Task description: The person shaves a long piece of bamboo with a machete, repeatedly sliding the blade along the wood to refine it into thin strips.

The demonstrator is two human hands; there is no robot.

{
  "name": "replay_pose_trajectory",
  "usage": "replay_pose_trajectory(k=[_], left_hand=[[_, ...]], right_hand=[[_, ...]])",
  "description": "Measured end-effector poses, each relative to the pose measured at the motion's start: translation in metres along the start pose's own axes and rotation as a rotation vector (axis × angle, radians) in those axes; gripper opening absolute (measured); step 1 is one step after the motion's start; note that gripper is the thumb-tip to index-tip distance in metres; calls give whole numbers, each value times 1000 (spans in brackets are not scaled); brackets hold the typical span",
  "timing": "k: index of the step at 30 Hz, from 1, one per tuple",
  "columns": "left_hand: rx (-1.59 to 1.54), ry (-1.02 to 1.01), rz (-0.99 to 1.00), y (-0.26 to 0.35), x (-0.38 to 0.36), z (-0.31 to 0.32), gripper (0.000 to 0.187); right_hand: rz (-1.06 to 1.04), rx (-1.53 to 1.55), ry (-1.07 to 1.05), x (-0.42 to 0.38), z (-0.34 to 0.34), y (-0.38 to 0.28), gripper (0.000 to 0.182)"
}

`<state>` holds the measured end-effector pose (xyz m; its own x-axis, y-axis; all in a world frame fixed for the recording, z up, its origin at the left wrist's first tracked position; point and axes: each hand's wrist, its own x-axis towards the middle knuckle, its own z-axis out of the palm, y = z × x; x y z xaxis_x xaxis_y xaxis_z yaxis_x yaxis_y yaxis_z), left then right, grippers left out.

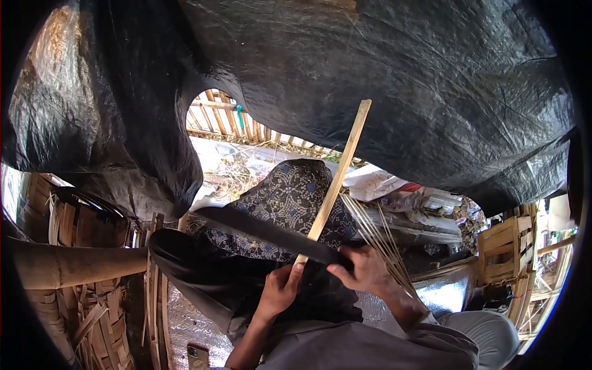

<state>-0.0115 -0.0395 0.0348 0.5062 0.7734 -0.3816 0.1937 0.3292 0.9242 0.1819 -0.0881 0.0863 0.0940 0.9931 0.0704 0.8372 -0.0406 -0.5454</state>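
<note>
- Your left hand [280, 290]: closed on the bamboo strip [336, 182], which points to 1 o'clock.
- Your right hand [364, 269]: gripping the dark blade [265, 232] set across the strip.

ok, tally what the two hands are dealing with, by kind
Hands: 2, left hand and right hand
Bamboo strip: 1, upright, gripped at its lower end by the left hand
Big dark knife: 1, in the right hand, blade lying across the strip
Bundle of thin slivers: 1, beside the right hand
Total: 5
</note>
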Motion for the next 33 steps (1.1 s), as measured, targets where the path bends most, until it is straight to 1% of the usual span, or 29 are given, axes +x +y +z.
replay_pose_trajectory(k=[1, 3, 5, 7, 8, 9, 11, 12, 13, 15, 16, 17, 19, 20, 21, 23, 24, 26, 27, 29, 30, 31, 33], left_hand=[[-19, 4, -9, 2, 0, 0, 46], [-34, 5, -25, 0, -2, 0, 46], [-4, 24, -11, -3, -3, -1, 47], [25, 30, -12, -2, -3, -2, 47], [53, 38, -14, -2, -3, -2, 48], [50, 37, -12, -4, -2, -1, 48], [176, 83, 19, -9, 1, 1, 48], [175, 82, 28, -9, 2, 0, 48], [121, 68, 31, -9, 1, -2, 48], [68, 55, 30, -9, -1, -2, 48], [90, 63, 38, -8, -1, -2, 47], [111, 70, 45, -7, -1, -1, 47], [125, 83, 67, 1, 0, 0, 47], [140, 101, 91, 4, 2, 0, 47], [140, 104, 96, 5, 2, 1, 47], [107, 92, 65, 4, 2, 1, 46], [108, 95, 72, 4, 0, 1, 46], [160, 106, 100, 5, -1, 3, 45], [163, 93, 123, 3, -3, 5, 45], [115, 79, 76, -1, -9, 4, 45], [56, 60, 20, 0, -9, 6, 45], [60, 68, 24, 0, -9, 6, 45], [34, 59, 2, -2, -5, 6, 46]], right_hand=[[-1, 1, -2, 0, 2, 0, 45], [-75, -290, -78, -2, 7, 0, 51], [-72, -299, -76, -1, 9, 6, 54], [-140, -309, 114, 5, 7, 11, 53], [-30, -310, 52, 2, 11, 19, 51], [-31, -314, 52, 0, 12, 20, 51], [43, -59, 6, 1, 15, 19, 51], [21, -178, -29, -7, 10, 10, 53], [20, -179, -28, -8, 6, 7, 53], [32, -424, -93, -9, 0, 7, 47], [69, -413, -146, -7, 0, 13, 50], [71, -413, -148, -5, 0, 12, 50], [41, -328, -61, -3, -1, 10, 51], [114, -210, -94, -1, -1, 8, 52], [110, -212, -92, -1, -1, 8, 52], [55, -353, -2, -2, 2, 9, 50], [51, -355, 4, -1, 3, 10, 50], [82, -478, 97, 8, 3, 19, 51], [-19, -461, 246, 20, -2, 29, 49], [163, -207, 250, 38, -10, 43, 44], [131, -126, 245, 43, -15, 43, 40], [124, -121, 248, 42, -17, 37, 40], [133, 2, -24, 37, -20, 24, 36]])
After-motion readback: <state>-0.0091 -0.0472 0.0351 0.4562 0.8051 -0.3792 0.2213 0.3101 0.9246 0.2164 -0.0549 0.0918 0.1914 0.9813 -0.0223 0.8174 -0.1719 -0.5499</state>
